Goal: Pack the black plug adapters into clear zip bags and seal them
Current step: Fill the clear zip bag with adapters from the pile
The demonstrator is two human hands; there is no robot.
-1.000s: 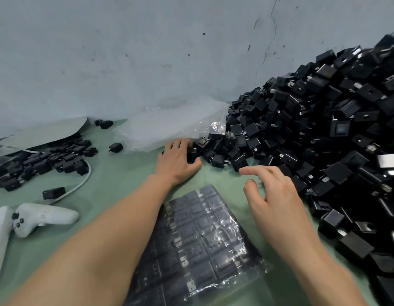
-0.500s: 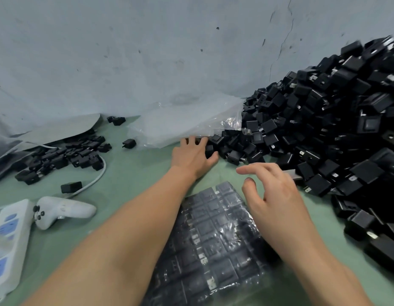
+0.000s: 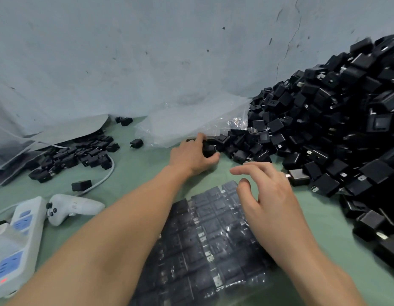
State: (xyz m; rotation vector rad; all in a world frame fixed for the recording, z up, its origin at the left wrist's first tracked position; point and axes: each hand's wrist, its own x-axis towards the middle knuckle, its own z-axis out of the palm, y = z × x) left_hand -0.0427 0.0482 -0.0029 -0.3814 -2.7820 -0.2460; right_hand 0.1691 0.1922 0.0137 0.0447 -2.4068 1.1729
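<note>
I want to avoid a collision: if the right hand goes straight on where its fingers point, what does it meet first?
Probably the adapter gripped by the left hand, though the right hand may pass above it.

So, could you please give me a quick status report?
Left hand grips adapter at pile edge. Right hand open over packed bag. Nothing blocking.

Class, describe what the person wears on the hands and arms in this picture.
Nothing visible: the left hand and right hand have no gloves, rings or wristbands, and both forearms are bare, with no sleeve in frame.
</note>
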